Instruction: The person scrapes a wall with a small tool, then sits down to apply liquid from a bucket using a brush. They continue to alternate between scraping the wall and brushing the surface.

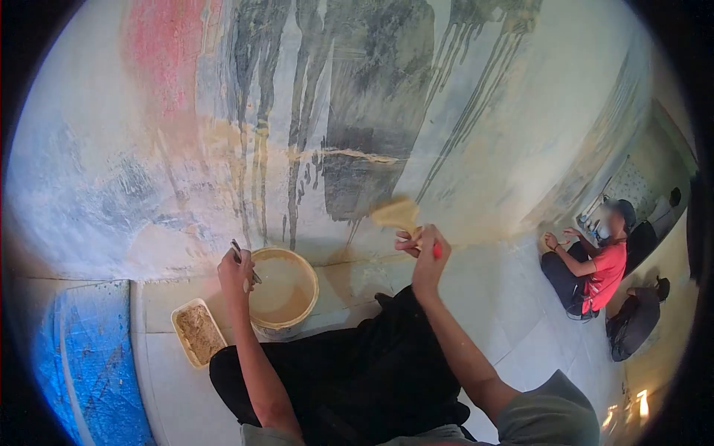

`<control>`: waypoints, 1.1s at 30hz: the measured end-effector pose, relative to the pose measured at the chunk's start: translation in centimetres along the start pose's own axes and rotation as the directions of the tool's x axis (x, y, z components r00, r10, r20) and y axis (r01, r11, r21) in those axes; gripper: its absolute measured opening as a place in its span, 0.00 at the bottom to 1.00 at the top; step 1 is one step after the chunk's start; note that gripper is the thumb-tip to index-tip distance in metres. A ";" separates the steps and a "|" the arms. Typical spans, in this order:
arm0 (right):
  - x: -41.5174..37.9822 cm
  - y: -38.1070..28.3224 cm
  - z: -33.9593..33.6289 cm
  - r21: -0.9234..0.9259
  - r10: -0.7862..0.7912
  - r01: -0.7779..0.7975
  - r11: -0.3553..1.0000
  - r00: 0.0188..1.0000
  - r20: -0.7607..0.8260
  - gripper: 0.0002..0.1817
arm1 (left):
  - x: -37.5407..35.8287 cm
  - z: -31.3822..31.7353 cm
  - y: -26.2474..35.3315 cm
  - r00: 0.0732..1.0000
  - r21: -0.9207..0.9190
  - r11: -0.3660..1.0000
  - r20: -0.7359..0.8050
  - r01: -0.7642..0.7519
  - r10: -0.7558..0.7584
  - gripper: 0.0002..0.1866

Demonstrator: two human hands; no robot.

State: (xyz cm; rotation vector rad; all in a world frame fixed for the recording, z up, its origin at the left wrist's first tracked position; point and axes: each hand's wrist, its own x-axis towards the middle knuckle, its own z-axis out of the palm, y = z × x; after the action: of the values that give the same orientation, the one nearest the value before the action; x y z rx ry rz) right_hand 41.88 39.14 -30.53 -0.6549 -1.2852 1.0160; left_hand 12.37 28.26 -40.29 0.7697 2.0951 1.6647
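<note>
My right hand [425, 249] is closed around the red handle of a paintbrush [401, 217], fingers wrapped tight, with the wide bristle head loaded in a tan, sandy colour and raised against the lower part of the wall [461, 111]. My left hand [235, 269] is curled around a thin dark metal piece at the rim of the bucket [281, 291] — it looks like the bucket's wire handle, though I cannot tell for sure. The bucket stands on the floor right at the foot of the wall, pale plastic, holding a beige liquid with its surface well below the rim.

Just beside the bucket, on my left, lies a small rectangular tray [197, 332] filled with a coarse brown, grainy material. I am seated on the pale tiled floor [535, 327], dark trousers folded under me, close to the wall. The wall itself is streaked — dark grey runs down the middle, a reddish patch higher up to the left, and a yellowish band across at about brush height. A blue sheet [82, 357] covers the floor at far left. Well off to my right, another person in a red shirt [595, 267] sits on the floor facing the same wall.
</note>
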 end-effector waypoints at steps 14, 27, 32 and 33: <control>15.2 -16.8 4.0 0.015 -0.236 0.236 0.972 0.971 0.029 0.12 | 0.2 0.1 -0.4 1.000 0.042 0.999 0.000 -0.009 0.009 0.17; 20.2 -15.5 9.7 0.350 -0.763 0.762 0.545 0.623 -0.169 0.15 | 1.2 0.4 -2.0 0.998 0.083 0.994 -0.008 -0.066 0.067 0.17; 14.2 -10.6 7.1 0.332 -0.532 0.592 0.735 0.806 -0.258 0.16 | 1.3 0.7 -2.6 0.979 0.111 0.977 -0.068 -0.184 0.192 0.17; 12.7 -9.4 6.2 0.327 -0.470 0.537 0.778 0.842 -0.263 0.17 | 0.4 0.3 -0.7 0.994 0.064 0.993 -0.036 -0.098 0.100 0.17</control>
State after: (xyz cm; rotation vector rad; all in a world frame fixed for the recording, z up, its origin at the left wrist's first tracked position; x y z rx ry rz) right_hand 37.76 45.39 -15.33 -0.0635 -0.9878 0.7124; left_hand 12.08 28.66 -41.03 0.8808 2.1781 1.6850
